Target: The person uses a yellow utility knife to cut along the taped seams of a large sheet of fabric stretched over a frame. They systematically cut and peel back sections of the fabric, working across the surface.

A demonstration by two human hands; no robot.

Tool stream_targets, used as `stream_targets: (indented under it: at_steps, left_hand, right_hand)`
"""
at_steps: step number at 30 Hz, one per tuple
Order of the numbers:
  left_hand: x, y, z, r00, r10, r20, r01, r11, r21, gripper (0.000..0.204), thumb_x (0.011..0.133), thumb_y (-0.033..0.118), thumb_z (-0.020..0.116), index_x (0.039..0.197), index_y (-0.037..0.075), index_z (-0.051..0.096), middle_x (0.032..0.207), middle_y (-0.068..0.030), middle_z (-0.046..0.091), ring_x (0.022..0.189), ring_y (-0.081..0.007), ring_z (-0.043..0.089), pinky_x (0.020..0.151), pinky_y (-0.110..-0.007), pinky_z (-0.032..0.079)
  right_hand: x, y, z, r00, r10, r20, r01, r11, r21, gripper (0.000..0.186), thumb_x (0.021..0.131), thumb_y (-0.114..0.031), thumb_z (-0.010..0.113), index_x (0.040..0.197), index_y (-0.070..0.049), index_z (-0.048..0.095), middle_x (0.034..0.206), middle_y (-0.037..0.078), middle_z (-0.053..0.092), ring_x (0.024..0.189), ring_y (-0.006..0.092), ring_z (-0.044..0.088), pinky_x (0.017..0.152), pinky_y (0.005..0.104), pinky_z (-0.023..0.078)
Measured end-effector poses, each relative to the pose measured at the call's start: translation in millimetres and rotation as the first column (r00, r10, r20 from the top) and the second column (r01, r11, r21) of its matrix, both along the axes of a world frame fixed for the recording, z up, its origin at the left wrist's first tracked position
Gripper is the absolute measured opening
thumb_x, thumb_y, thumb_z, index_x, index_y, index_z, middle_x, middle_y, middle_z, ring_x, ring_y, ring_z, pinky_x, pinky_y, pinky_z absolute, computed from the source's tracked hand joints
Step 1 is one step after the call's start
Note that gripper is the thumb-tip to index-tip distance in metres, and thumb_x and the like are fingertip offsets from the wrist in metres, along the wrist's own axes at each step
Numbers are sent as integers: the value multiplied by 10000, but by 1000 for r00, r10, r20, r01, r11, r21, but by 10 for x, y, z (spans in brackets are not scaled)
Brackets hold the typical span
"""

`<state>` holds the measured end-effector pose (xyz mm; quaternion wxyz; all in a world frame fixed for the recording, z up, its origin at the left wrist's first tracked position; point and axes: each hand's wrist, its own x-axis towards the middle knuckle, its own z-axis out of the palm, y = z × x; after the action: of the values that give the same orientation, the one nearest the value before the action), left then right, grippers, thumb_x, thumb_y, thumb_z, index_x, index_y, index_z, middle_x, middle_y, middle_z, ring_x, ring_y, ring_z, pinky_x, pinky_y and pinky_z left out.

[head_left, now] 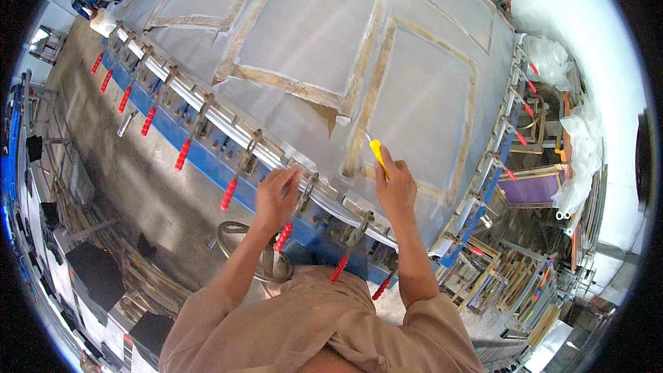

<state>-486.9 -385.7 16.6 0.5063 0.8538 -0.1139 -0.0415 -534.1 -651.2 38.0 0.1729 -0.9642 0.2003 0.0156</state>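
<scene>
The person's brown shirt (276, 324) fills the bottom centre of the frame, with both forearms reaching up from it. Just beyond, red-handled clamps (283, 236) line the near edge of the blue table (314, 238), gripping a pale rail along its rim. Left of the frame's centre, the left hand (277, 197) is above this edge, close beside a clamp, its fingers curled inward; whether they pinch anything cannot be told. Right of centre, the right hand (397, 183) grasps a yellow-handled cutter (377, 154), its slim tip pointing up and left over the mesh sheet (311, 21).

That translucent grey sheet spreads across the table to the top of the frame. Tan rectangular frames (387, 90) show on it, and a brown torn-looking scrap (324, 116) lies left of the cutter's tip.

At lower right, a rack (514, 252) holds many narrow wooden frames (494, 297) packed closely on edge. Above it, at the right, a purple panel (528, 186) in a wooden border leans beside clear plastic wrapping (583, 155), from whose lower end white tubes (568, 221) protrude. Farther up, another crumpled plastic bundle (545, 61) sits near the white wall (587, 34); its contents cannot be made out.
</scene>
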Motion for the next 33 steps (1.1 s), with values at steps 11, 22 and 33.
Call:
stream_targets:
  at_steps: [11,22,33]
  left_hand:
    - [1270,-1111,-1095,841,-274,-466,396,899,186,347,852,360,729,959,30,732,834,-196,725,772,-401,699,716,-485,540]
    - [1096,-1119,-941,938,-144,-315,204,964,168,270,857,332,741,875,62,746,774,-181,703,760,-378,691,687,-465,525]
    - [961,-1101,-962,954,-64,-294,93,992,84,276,898,328,719,939,59,767,795,-169,719,712,-351,694,661,-433,528]
  right_hand:
    - [-135,-200,56,914,397,-81,-404,878,-256,415,906,-308,675,1315,-240,651,872,76,577,805,271,627,717,410,530]
    - [547,-438,-388,993,-75,96,42,949,312,395,1025,-266,556,1404,-164,596,644,95,635,511,199,625,528,368,524]
    - [984,-510,-594,996,-37,79,21,980,196,366,1034,-221,525,1378,-133,615,637,129,642,458,228,609,489,379,506]
